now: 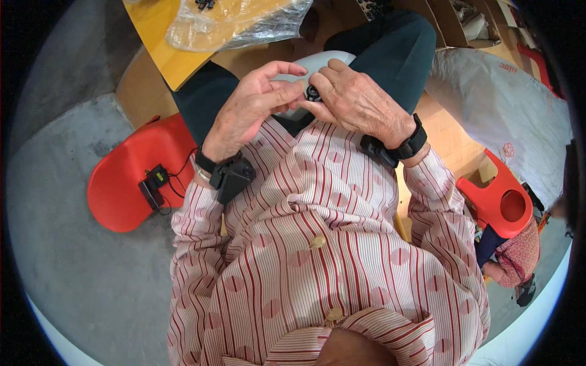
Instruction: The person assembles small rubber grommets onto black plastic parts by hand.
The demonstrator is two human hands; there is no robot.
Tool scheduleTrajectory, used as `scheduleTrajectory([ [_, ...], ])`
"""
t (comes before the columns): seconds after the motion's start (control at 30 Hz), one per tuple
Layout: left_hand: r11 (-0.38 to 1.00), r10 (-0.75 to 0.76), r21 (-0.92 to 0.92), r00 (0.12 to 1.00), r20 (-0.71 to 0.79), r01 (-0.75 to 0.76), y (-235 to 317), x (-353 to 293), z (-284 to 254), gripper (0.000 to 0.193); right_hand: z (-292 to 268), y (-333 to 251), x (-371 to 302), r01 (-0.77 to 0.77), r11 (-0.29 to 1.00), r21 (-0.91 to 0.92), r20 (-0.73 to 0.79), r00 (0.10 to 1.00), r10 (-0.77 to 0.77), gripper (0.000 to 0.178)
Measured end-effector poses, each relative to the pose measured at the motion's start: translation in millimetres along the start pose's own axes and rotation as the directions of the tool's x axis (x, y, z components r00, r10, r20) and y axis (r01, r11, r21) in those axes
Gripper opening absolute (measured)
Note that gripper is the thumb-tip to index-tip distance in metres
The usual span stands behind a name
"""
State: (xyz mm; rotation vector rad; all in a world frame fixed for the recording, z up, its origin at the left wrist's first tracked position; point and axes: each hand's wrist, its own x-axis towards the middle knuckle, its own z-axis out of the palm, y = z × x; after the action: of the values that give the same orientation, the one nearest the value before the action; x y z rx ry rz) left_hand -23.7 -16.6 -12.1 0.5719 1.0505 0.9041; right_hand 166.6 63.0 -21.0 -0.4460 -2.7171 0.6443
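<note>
In front of my lap, my right hand [360, 100] pinches a small round black part [313, 93] between thumb and curled forefinger. My left hand [253, 104] is right beside it, its thumb tip close to the part. The left forefinger is stretched out and apart from the thumb, while the other left fingers curl partly out of sight. Whether the left fingertips touch the part is hard to make out. Behind both hands, a whitish rounded thing [320, 60] lies between my thighs, partly covered by my fingers.
Ahead on the left, a yellow tabletop [155, 36] bears a clear plastic bag [213, 30] and small black pieces [205, 4]. A red chair [137, 177] with black devices is at my left. A red stool [503, 198], large pale sack [500, 104] and open carton [452, 24] are at right.
</note>
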Motion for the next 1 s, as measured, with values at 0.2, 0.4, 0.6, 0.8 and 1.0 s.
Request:
scheduleTrajectory([
  [0.2,0.960,0.111,0.260,0.993,-0.034,-0.099,-2.8,9.6,1.1,0.030,4.8,6.4,-4.2,-0.206,0.931,0.300,0.150,0.974,0.167,0.042],
  [0.4,0.570,0.484,0.710,0.867,0.116,-0.413,-11.0,29.1,-7.5,0.024,6.0,23.8,-2.2,-0.591,0.431,0.682,0.532,0.805,0.261,0.062],
  [0.6,0.533,0.555,0.648,0.803,0.218,-0.544,-21.2,59.2,-18.8,0.017,13.7,34.2,-4.9,-0.704,0.142,0.696,0.667,0.707,0.235,0.071],
  [0.8,0.701,0.430,0.549,0.884,0.183,-0.455,-35.3,68.2,-19.1,0.015,18.2,43.8,-9.5,-0.792,0.073,0.606,0.767,0.606,0.210,0.068],
  [1.0,0.619,0.413,0.600,0.860,0.301,-0.507,-51.8,90.4,-25.5,0.013,23.1,50.6,-10.1,-0.859,0.080,0.506,0.801,0.502,0.326,0.054],
])
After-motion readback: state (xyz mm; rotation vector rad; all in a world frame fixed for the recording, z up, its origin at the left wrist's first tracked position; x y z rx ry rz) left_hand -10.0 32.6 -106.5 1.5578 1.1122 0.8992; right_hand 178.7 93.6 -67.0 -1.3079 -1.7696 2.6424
